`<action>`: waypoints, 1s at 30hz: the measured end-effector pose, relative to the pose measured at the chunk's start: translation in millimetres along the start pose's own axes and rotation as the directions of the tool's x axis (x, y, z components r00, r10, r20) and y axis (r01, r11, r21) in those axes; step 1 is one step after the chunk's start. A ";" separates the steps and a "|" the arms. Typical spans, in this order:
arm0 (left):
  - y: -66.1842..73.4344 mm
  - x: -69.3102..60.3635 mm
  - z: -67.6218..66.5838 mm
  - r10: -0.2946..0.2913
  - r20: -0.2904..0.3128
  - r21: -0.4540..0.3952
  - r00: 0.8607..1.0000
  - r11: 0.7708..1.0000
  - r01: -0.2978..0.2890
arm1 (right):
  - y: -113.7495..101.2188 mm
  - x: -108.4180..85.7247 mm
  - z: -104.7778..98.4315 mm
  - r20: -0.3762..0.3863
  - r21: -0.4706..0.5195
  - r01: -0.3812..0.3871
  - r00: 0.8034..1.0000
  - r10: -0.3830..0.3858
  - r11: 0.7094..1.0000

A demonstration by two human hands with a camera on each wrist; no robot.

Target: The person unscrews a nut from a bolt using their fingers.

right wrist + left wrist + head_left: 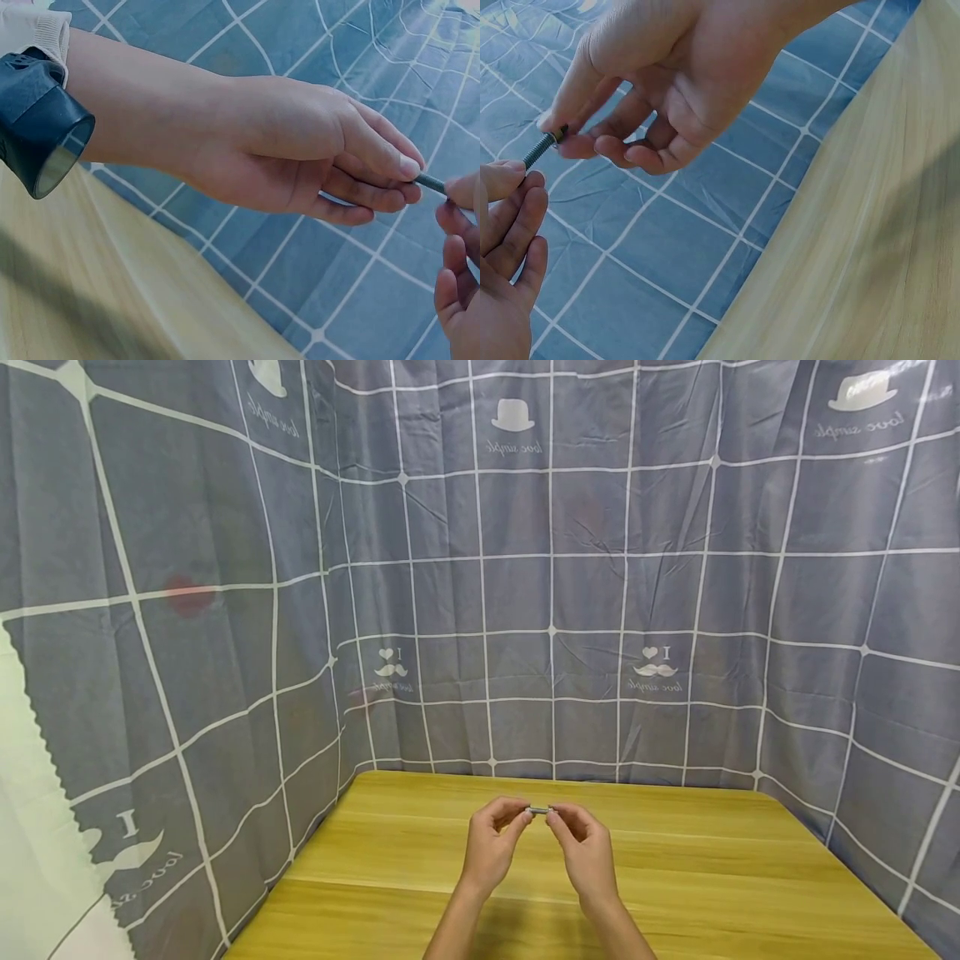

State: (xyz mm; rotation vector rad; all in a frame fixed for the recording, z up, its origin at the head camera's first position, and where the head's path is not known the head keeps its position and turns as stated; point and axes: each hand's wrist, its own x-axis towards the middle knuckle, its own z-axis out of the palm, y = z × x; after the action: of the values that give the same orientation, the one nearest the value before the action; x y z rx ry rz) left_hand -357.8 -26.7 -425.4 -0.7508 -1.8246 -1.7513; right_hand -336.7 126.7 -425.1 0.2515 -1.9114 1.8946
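Observation:
A small grey threaded bolt (pixel 538 811) is held level between the two hands above the table. My left hand (pixel 491 843) pinches one end of it with thumb and fingertips, and my right hand (pixel 588 852) pinches the other end. In the left wrist view, the bolt's thread (pixel 538 152) shows between the fingertips, with a brassy ring (pixel 557 135) near the end by my left hand (pixel 675 82). From the right wrist view, the dark shaft (pixel 431 183) runs from my right hand (pixel 300 150) to the other hand's fingertips. Fingertips cover both ends.
Below the hands lies a wooden table (pixel 375 835). A grey curtain with white grid lines (pixel 517 593) hangs behind the table and along its sides. Pale cloth (pixel 37 827) hangs at the far left. A dark wrist device (pixel 45 120) shows beside a light sleeve.

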 end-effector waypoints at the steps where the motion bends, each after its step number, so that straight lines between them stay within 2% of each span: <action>1: -4.8 0.4 -0.3 0.009 0.000 -0.002 1.000 1.000 -0.009 | -0.7 -0.1 0.2 0.005 0.005 0.003 1.000 -0.003 1.000; 8: -4.9 0.4 0.0 0.052 -0.006 -0.005 0.999 0.999 -0.052 | -3.2 -1.7 1.2 0.015 0.015 0.004 1.000 -0.005 1.000; 14: -7.0 0.5 -0.4 0.028 0.000 0.009 1.000 1.000 -0.028 | -2.9 -2.4 1.8 0.017 0.018 0.013 1.000 -0.013 1.000; 19: -7.4 0.1 -0.9 0.020 0.006 0.006 1.000 1.000 -0.020 | -1.1 -2.2 2.1 0.000 -0.016 0.007 1.000 -0.007 1.000; 23: -6.5 -0.5 -1.0 0.027 -0.005 0.004 1.000 1.000 -0.027 | -0.2 -2.3 2.0 0.001 -0.004 0.019 1.000 -0.019 1.000; 30: -6.8 -0.3 -0.4 0.038 -0.014 0.007 0.999 0.999 -0.038 | -1.8 -2.1 2.3 0.000 -0.005 -0.016 1.000 0.016 1.000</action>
State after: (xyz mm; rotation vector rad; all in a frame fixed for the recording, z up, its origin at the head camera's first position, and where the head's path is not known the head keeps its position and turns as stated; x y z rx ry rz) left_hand -362.2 -27.3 -430.5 -0.7644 -1.7945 -1.7216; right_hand -334.5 123.9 -424.2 0.2350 -1.9238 1.8994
